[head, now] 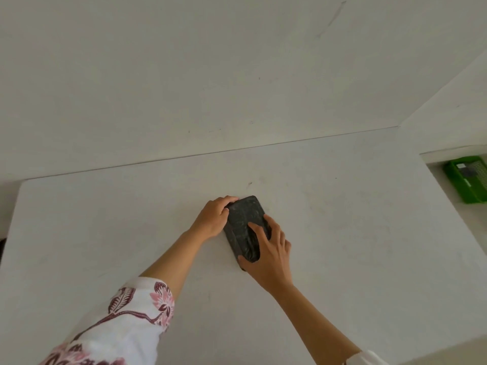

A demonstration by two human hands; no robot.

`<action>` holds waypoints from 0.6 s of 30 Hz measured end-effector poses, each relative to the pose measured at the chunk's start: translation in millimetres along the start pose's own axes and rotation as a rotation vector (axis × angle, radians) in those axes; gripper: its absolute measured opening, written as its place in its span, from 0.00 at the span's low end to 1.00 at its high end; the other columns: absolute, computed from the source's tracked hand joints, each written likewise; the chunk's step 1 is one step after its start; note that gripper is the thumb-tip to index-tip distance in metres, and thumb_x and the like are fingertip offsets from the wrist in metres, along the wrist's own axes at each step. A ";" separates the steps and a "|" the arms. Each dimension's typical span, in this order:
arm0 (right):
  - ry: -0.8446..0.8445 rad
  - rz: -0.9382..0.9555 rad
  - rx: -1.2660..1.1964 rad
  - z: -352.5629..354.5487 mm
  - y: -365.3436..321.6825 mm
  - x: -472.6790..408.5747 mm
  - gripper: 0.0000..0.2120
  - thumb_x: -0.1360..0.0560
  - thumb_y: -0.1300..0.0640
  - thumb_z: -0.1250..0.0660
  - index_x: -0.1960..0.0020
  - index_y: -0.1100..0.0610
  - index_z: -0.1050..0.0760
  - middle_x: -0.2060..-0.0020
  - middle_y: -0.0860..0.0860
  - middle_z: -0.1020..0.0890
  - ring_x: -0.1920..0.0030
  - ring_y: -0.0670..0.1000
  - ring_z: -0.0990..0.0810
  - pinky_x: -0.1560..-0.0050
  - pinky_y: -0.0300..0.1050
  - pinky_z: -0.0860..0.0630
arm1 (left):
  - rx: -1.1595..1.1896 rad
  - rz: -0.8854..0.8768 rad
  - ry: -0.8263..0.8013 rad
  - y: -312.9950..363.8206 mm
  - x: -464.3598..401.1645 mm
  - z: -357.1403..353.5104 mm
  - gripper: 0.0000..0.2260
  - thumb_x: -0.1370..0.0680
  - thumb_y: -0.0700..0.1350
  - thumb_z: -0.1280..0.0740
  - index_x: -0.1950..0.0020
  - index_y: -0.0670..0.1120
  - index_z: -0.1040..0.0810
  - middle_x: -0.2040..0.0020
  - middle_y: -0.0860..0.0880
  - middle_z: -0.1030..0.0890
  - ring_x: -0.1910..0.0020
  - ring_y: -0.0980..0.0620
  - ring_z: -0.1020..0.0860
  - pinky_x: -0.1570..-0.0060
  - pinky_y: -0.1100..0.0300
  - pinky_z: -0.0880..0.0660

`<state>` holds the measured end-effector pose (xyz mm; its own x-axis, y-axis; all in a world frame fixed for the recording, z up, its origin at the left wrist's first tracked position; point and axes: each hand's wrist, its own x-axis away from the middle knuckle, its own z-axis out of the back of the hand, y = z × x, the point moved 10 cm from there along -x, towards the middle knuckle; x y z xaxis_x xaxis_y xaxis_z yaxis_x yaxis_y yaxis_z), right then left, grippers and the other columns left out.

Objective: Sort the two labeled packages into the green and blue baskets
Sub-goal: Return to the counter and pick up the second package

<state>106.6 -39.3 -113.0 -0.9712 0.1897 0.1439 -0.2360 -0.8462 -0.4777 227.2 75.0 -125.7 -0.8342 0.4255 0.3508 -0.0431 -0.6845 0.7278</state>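
Observation:
A dark grey, crinkled plastic package [243, 222] lies flat on the white table [342, 219], near its middle. My left hand [212, 219] grips the package's far left corner. My right hand [268, 248] rests on its near right part, fingers spread over the top and thumb at the near end. No label shows on the visible face. At the right edge of the view, below the table, sits the green basket [466, 180] with a dark, white-labelled item inside. No blue basket or second loose package is in view.
A white wall [210, 75] rises straight behind the table's back edge. The table's right edge drops off beside a white ledge [448, 151] above the green basket. My left arm wears a white sleeve with red floral print [126, 320].

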 end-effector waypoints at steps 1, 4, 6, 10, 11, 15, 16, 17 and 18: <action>0.008 0.005 -0.042 4.3 4.6 -0.7 0.35 0.37 0.39 0.33 0.31 0.41 0.37 0.28 0.50 0.43 0.29 0.53 0.40 0.33 0.52 0.38 | 0.034 0.005 0.017 1.3 0.1 3.3 0.19 0.21 0.37 0.48 0.34 0.47 0.27 0.35 0.45 0.24 0.36 0.48 0.27 0.39 0.60 0.31; 0.043 0.028 -0.154 19.1 13.4 -5.1 0.32 0.36 0.40 0.33 0.32 0.41 0.33 0.33 0.48 0.39 0.32 0.49 0.39 0.34 0.49 0.38 | 0.086 0.002 0.068 6.3 0.6 13.7 0.18 0.22 0.36 0.46 0.37 0.45 0.24 0.39 0.45 0.20 0.41 0.49 0.24 0.49 0.66 0.33; 0.055 0.029 -0.255 28.7 13.9 -12.4 0.30 0.36 0.41 0.34 0.34 0.41 0.30 0.39 0.46 0.35 0.36 0.47 0.36 0.36 0.47 0.36 | 0.113 0.000 0.108 9.4 1.7 20.6 0.18 0.23 0.35 0.46 0.39 0.45 0.22 0.40 0.45 0.20 0.41 0.49 0.24 0.50 0.69 0.34; 0.003 -0.086 -0.660 44.0 16.5 -32.4 0.22 0.35 0.44 0.35 0.42 0.48 0.22 0.47 0.49 0.26 0.46 0.49 0.25 0.47 0.45 0.23 | 0.189 0.017 0.207 10.6 6.0 36.1 0.16 0.22 0.39 0.44 0.41 0.45 0.21 0.42 0.46 0.20 0.44 0.51 0.25 0.46 0.64 0.33; -0.007 -0.125 -0.752 47.6 18.2 -37.2 0.19 0.34 0.45 0.35 0.46 0.50 0.22 0.49 0.50 0.23 0.50 0.49 0.22 0.52 0.43 0.23 | 0.192 0.029 0.215 8.6 7.6 38.0 0.15 0.21 0.41 0.44 0.41 0.45 0.22 0.43 0.46 0.21 0.46 0.52 0.26 0.47 0.63 0.33; -0.182 -0.373 -0.978 40.2 29.4 -52.1 0.13 0.26 0.48 0.36 0.51 0.56 0.22 0.57 0.53 0.19 0.54 0.55 0.21 0.56 0.44 0.27 | 0.196 0.086 0.227 -1.9 17.2 40.9 0.18 0.19 0.52 0.47 0.52 0.43 0.22 0.54 0.45 0.22 0.54 0.49 0.25 0.57 0.60 0.33; -0.286 -0.455 -0.998 31.1 30.6 -51.5 0.16 0.26 0.45 0.37 0.49 0.57 0.22 0.56 0.54 0.19 0.53 0.55 0.21 0.52 0.47 0.26 | 0.202 0.092 0.230 -2.7 20.2 41.2 0.22 0.19 0.54 0.49 0.57 0.41 0.24 0.59 0.44 0.22 0.58 0.48 0.25 0.62 0.60 0.32; -0.384 -0.537 -1.008 22.4 31.8 -49.1 0.19 0.27 0.42 0.38 0.48 0.56 0.22 0.55 0.54 0.18 0.52 0.55 0.20 0.48 0.49 0.26 | 0.204 0.103 0.235 -3.8 23.3 41.7 0.25 0.20 0.56 0.50 0.62 0.40 0.27 0.62 0.43 0.22 0.61 0.48 0.24 0.64 0.61 0.32; -0.460 -0.610 -1.023 15.4 33.5 -45.9 0.20 0.28 0.39 0.38 0.50 0.55 0.22 0.53 0.55 0.17 0.50 0.55 0.19 0.43 0.51 0.26 | 0.196 0.119 0.244 -4.9 26.6 42.3 0.26 0.20 0.58 0.52 0.66 0.41 0.29 0.65 0.44 0.22 0.64 0.50 0.25 0.65 0.61 0.33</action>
<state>143.7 -84.0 -122.3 -0.6453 0.0478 0.7624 -0.7537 0.1229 -0.6456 228.4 114.7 -95.1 -0.9352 0.1791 0.3056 0.1491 -0.5835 0.7983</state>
